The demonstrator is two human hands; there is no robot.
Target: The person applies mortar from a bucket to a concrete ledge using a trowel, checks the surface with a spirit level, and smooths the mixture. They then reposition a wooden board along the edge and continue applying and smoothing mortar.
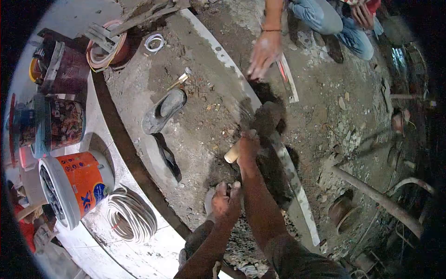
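Observation:
My right hand (pixel 249 148) is closed round a short pale wooden handle (pixel 232 153), beside a long whitish strip (pixel 297 193) that runs across the rough ground. A dark blurred shape, perhaps the tool's head, lies just beyond it over the strip. My left hand (pixel 225 197) rests lower and to the left, fingers curled; whatever it may hold is too small to make out. Across the strip, a co-worker's hand (pixel 264 55) reaches down near the strip's upper part.
An orange and white bucket (pixel 83 183), a coiled hose (pixel 131 216) and a dark bucket (pixel 67 122) stand at left. Shoes (pixel 163 111) lie on the ground. A wooden pole (pixel 378 197) slants at right. A co-worker in jeans (pixel 320 17) crouches at top.

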